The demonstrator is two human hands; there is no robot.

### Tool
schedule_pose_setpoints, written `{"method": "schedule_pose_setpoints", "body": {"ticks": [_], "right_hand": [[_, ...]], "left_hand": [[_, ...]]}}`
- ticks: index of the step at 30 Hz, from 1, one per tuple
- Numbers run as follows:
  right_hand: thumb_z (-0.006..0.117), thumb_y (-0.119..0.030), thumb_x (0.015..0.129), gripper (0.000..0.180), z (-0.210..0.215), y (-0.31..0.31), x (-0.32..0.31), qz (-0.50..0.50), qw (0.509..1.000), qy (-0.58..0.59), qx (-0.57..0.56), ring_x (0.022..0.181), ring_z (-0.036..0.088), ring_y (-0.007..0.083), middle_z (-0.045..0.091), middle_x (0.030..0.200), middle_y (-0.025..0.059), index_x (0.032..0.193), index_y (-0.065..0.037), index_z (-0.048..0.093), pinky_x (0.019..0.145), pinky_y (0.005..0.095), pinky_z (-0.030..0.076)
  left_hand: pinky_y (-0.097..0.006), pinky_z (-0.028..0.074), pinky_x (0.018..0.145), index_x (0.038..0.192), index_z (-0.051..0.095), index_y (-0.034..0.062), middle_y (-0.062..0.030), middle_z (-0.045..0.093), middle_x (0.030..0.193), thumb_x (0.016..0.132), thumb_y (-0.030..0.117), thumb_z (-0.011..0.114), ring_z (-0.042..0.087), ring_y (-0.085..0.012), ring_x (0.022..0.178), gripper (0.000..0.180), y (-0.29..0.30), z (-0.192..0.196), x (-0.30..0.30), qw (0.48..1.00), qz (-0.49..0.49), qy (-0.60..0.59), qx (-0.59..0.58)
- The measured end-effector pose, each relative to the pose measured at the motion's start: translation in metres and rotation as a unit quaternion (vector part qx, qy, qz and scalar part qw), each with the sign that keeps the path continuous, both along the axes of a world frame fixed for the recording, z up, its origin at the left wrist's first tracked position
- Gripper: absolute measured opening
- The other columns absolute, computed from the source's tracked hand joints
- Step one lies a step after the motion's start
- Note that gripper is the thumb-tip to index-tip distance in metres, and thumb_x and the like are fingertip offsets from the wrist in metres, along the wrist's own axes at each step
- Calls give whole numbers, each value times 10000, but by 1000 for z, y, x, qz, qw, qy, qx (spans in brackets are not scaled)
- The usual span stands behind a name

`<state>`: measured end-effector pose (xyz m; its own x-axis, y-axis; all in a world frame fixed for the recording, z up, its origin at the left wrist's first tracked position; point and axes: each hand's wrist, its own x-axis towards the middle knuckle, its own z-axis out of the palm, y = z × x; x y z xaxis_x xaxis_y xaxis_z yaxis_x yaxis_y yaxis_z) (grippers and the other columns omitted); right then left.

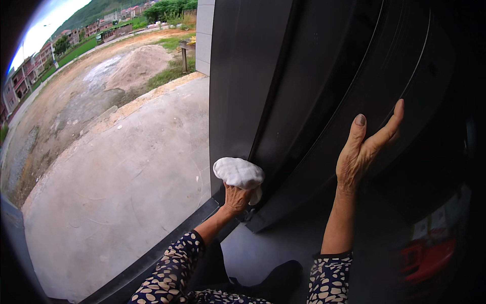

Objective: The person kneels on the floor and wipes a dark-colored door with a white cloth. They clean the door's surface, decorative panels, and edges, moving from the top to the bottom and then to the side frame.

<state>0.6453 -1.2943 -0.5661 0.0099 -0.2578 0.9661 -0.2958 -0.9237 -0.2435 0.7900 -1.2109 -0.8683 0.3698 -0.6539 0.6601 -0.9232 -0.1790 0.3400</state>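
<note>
White cloth (238, 172), long axis dipping rightward, in grip of left hand (236, 197); right hand (356, 159) splayed

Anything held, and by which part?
White cloth, by its near, lower side, in the left hand; exact grip hidden by the cloth. Right hand: open, nothing held.
</note>
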Motion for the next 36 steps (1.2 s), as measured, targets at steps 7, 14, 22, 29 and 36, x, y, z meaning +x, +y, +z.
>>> {"method": "schedule_pose_setpoints", "body": {"ticks": [7, 14, 22, 29, 36], "right_hand": [[512, -193, 899, 616, -15, -6, -13, -76, 994, 19, -79, 1247, 277, 301, 255, 1320, 208, 1399, -29, 192, 1050, 433, 290], [524, -144, 879, 611, -17, 1, -10, -33, 996, -11, -83, 1235, 304, 285, 283, 1336, 193, 1393, -30, 214, 1044, 421, 308], [544, -170, 863, 617, -16, -1, -9, -75, 992, -5, -97, 1215, 334, 268, 346, 1337, 170, 1390, -44, 249, 1018, 411, 302], [538, -173, 868, 621, -20, -8, -13, -24, 995, -25, -97, 1246, 303, 277, 318, 1346, 164, 1396, -58, 233, 1031, 418, 295], [537, -154, 859, 619, -19, -7, -13, -74, 992, -8, -105, 1244, 316, 280, 332, 1326, 172, 1393, -50, 243, 1030, 445, 289]], "left_hand": [[-474, 265, 903, 1254, 472, 291, -147, 314, 1307, 784, 217, 594, 292, -364, 1191, 491, -10, 36, -21, 991, 7, -72, -112], [-451, 240, 889, 1185, 507, 253, -96, 386, 1273, 762, 177, 587, 336, -286, 1153, 437, -20, 125, -14, 963, 49, -167, -204], [-445, 259, 823, 1213, 471, 163, -123, 403, 1257, 739, 179, 612, 373, -320, 1068, 494, -8, 101, -22, 976, 35, -132, -168], [-429, 240, 802, 1177, 521, 143, -90, 483, 1080, 706, 173, 661, 404, -283, 1003, 492, -2, 152, -27, 976, 9, -105, -189], [-420, 250, 805, 1179, 507, 162, -73, 507, 1150, 708, 172, 661, 439, -264, 979, 495, 2, 99, -25, 988, 17, -88, -129]]}}
